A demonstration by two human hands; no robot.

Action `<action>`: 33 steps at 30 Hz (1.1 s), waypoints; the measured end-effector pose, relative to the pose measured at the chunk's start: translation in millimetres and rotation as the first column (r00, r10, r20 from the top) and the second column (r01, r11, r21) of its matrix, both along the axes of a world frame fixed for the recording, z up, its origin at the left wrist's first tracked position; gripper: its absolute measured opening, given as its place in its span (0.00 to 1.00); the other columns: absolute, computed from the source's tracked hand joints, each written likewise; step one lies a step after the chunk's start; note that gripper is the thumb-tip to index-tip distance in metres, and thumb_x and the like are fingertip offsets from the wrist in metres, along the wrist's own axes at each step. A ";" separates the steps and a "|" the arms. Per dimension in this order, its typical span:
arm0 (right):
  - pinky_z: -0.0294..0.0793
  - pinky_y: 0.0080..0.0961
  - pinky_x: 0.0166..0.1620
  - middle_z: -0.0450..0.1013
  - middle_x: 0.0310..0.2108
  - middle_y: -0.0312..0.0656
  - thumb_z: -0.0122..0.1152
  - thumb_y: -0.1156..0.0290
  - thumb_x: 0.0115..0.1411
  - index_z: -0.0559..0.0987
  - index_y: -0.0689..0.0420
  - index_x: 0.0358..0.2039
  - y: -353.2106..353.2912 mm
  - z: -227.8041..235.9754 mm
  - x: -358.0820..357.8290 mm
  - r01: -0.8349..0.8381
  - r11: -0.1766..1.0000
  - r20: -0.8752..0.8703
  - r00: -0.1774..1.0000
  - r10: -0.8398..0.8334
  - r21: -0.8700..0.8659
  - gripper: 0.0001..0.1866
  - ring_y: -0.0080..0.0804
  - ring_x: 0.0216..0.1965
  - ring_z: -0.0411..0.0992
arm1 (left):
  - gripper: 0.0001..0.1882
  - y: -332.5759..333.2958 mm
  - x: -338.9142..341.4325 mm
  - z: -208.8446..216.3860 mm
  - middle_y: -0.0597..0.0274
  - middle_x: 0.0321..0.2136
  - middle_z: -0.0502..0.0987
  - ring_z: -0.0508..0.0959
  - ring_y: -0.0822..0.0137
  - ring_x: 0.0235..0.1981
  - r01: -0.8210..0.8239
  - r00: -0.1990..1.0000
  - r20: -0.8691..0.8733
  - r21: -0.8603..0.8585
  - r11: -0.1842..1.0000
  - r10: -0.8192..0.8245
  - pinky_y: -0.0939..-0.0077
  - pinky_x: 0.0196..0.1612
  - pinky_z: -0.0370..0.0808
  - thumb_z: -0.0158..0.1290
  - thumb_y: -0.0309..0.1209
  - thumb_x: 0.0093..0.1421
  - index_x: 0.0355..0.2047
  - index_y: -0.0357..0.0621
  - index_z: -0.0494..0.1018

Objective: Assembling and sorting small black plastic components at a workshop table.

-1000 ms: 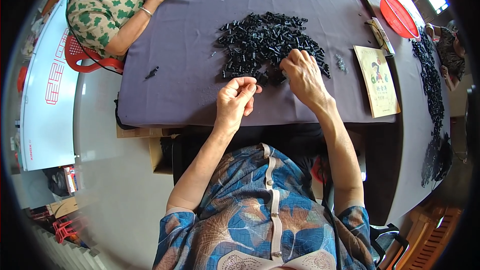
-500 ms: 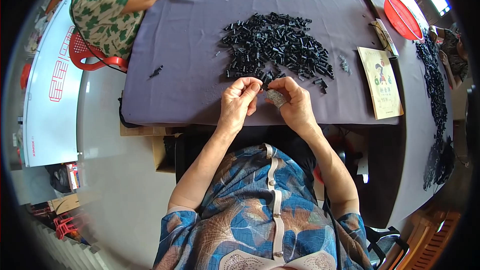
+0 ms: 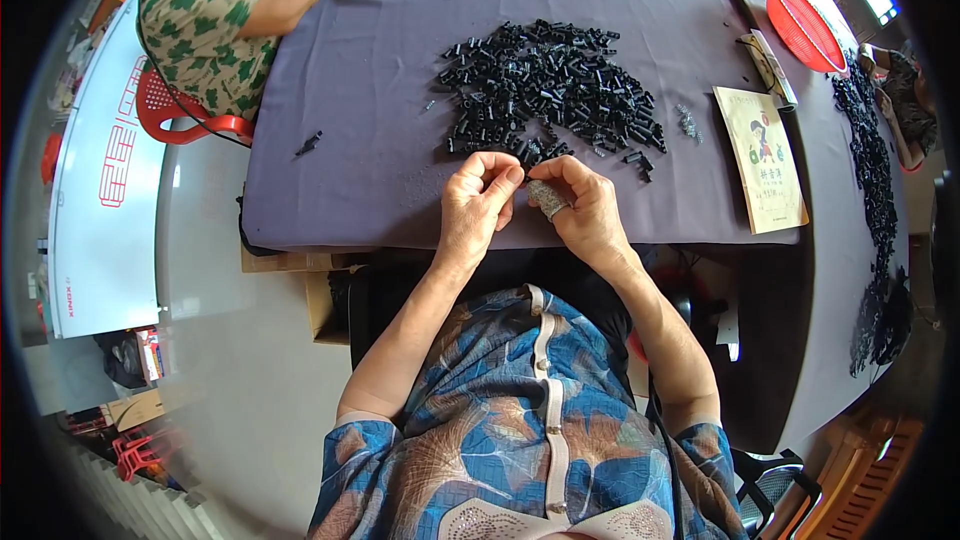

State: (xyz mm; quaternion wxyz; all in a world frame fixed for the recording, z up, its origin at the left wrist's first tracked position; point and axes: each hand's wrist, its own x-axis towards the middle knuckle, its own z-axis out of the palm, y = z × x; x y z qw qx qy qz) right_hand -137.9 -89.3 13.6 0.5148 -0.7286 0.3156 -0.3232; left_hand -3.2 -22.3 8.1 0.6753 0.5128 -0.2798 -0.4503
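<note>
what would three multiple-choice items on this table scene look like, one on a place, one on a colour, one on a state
1. Where does the heap of small black plastic parts lie?
A. on the floor
B. on the dark purple tablecloth, just beyond the hands
C. in the round red plastic basket

2. What colour is the thin booklet right of the heap?
A. yellow
B. blue
C. white

3. How are the left hand and right hand placed?
A. wide apart
B. in the lap
C. close together at the table's near edge, fingertips pinching something small between them

Answers:
1 B, the heap rests on the cloth above the hands.
2 A, its cover is yellow.
3 C, thumbs and fingers meet near the heap's near edge.
</note>
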 end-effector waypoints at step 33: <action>0.75 0.29 0.36 0.73 0.34 0.44 0.57 0.90 0.38 0.74 0.60 0.33 7.2 -2.8 4.6 0.110 0.864 0.102 0.992 -0.068 -0.492 0.19 0.43 0.34 0.74 | 0.09 3.6 3.4 -5.1 0.73 0.20 0.73 0.63 0.85 0.14 -0.005 0.996 -0.092 0.012 1.000 0.006 0.90 0.14 0.56 0.57 0.23 0.57 0.39 0.40 0.77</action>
